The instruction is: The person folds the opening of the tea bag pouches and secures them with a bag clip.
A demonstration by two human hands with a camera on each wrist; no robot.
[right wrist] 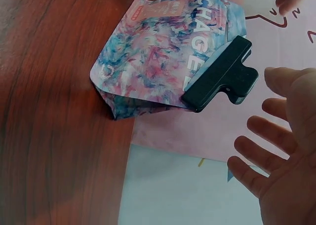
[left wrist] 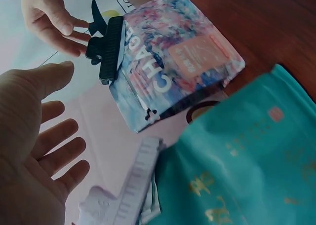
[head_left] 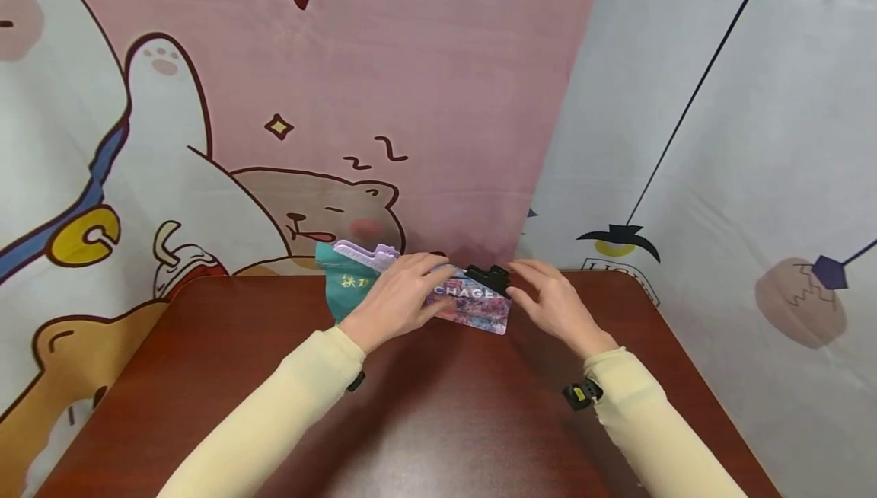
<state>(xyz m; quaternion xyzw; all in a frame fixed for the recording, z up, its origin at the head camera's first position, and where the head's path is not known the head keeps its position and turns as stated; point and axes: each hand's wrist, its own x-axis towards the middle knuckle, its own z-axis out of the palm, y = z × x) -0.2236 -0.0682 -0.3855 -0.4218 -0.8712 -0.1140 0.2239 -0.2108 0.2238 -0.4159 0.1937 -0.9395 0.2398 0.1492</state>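
A pink-and-blue patterned pouch (head_left: pixel 473 314) lettered "CHAGE" stands at the back of the table, with a black bag clip (head_left: pixel 489 279) across its top edge. My right hand (head_left: pixel 558 304) is just right of that clip; the right wrist view shows its fingers spread and apart from the clip (right wrist: pixel 219 77). In the head view my left hand (head_left: pixel 400 296) overlaps the left part of the patterned pouch. Its fingers are loosely extended and hold nothing in the left wrist view. Left of it stands a teal pouch (left wrist: pixel 256 151) with gold characters, its top gripped by a lilac bag clip (left wrist: pixel 136 185).
The reddish-brown wooden table (head_left: pixel 438 422) runs under both forearms. Right behind its far edge hangs a cartoon-printed cloth (head_left: pixel 425 87), pink in the middle, with a pale printed cloth (head_left: pixel 740 178) along the right side.
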